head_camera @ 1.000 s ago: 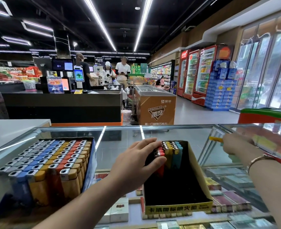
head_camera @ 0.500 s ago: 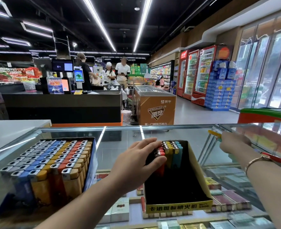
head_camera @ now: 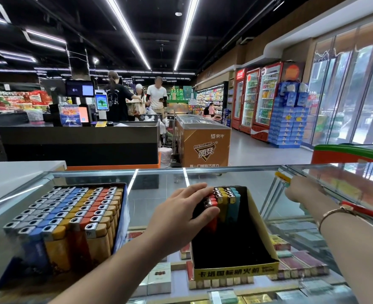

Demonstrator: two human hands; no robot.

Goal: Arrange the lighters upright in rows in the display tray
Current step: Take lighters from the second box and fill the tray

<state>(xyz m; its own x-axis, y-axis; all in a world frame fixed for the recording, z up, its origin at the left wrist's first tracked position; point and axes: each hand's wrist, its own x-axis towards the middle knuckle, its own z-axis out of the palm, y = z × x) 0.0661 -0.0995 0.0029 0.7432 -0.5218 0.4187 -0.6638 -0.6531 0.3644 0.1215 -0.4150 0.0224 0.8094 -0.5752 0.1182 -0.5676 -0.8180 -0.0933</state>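
The display tray point(head_camera: 236, 274), a black box with a yellow front edge, sits on the glass counter. Several lighters point(head_camera: 229, 198) in red, yellow and blue stand upright in short rows at its far end. The near part of the tray holds nothing. My left hand point(head_camera: 181, 213) rests on the left side of those rows, fingers laid over their tops and thumb against a red lighter. My right hand point(head_camera: 299, 189) is to the right of the tray, above the glass. It grips a few lighters, and a yellow one point(head_camera: 282, 177) pokes out of its far side.
A full box of upright lighters point(head_camera: 71, 211) stands on the counter at the left. Cigarette packs point(head_camera: 159, 279) lie under the glass counter top point(head_camera: 159, 194). Beyond are a checkout desk point(head_camera: 78, 141), people, a freezer chest point(head_camera: 203, 145) and drink fridges.
My right hand has moved a little left and away from me with its lighters. My left hand has stayed on the rows in the tray.
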